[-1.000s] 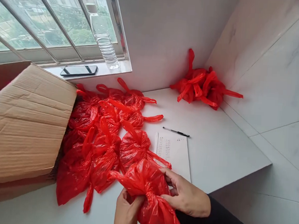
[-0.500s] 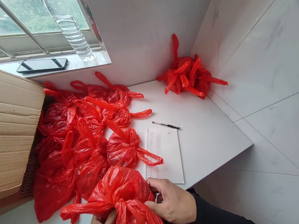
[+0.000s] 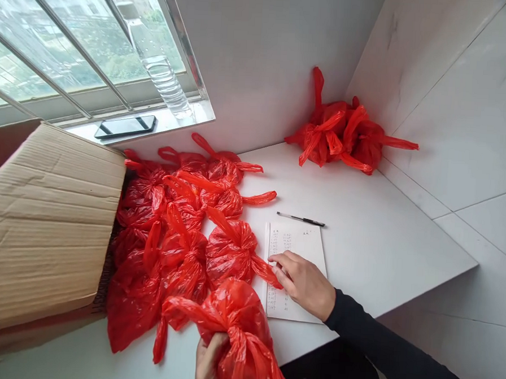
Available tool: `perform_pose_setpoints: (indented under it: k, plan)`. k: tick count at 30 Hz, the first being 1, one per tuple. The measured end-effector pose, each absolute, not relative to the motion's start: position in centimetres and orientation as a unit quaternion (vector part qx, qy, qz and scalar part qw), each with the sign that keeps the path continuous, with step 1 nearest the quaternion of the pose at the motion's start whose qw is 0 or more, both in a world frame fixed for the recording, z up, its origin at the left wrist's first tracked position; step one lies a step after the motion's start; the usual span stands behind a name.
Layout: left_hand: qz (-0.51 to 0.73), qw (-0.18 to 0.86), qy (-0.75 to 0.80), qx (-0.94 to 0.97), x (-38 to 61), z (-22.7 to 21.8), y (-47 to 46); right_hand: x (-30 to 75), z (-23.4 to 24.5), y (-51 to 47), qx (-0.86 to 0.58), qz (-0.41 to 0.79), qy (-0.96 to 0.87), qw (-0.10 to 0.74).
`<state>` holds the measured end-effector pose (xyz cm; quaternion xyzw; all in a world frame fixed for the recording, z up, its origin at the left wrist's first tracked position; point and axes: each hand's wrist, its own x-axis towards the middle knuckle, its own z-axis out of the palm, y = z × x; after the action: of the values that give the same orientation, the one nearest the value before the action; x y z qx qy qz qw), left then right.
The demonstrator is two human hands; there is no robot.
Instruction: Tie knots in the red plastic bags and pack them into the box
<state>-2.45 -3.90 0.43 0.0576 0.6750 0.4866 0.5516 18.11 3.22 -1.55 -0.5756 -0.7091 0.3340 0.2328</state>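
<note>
A knotted red plastic bag (image 3: 241,319) bulges at the bottom centre, its contents hidden. My left hand (image 3: 210,360) is closed around its left side, below the knot. My right hand (image 3: 301,282) is over the paper pad (image 3: 313,246) with written columns, thumb and index finger apart and nothing seen between them. Beside its thumb ends the handle of another tied red bag (image 3: 231,250); whether they touch I cannot tell. A black pen (image 3: 301,219) lies just beyond the pad.
Several tied red bags (image 3: 134,302) crowd the left of the white table (image 3: 382,219), against a cardboard box (image 3: 52,218). More red bags (image 3: 336,134) sit in the far corner. On the windowsill are a phone (image 3: 126,127) and a water bottle (image 3: 167,80).
My right hand has left the held bag and moved up over the pad. The left hand still holds the bag. The camera view has shifted left.
</note>
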Motion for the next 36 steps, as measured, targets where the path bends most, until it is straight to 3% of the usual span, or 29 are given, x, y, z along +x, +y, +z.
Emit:
perform_pose_setpoints:
  k: [6, 10, 18, 31, 36]
  plan:
    - [0.491, 0.606, 0.618, 0.096, -1.9, -0.4, -2.1, 14.3, -1.3, 7.1, -0.557, 0.326, -0.73, 0.227]
    - [0.504, 0.587, 0.627, 0.09, -2.7, -0.9, -1.1, 12.0, -1.7, 8.3, -0.524, 0.341, -0.743, 0.238]
    - [0.54, 0.556, 0.631, 0.027, -3.1, -0.4, -1.9, 14.5, -3.2, 5.1, -0.58, 0.303, -0.668, 0.354]
    - [0.582, 0.62, 0.526, 0.027, -2.6, 1.3, -1.1, 22.7, -6.9, -0.6, -0.532, 0.277, -0.766, 0.232]
    - [0.557, 0.662, 0.498, 0.053, -2.2, 1.1, -1.9, 22.3, -2.6, 0.9, -0.579, 0.371, -0.647, 0.331]
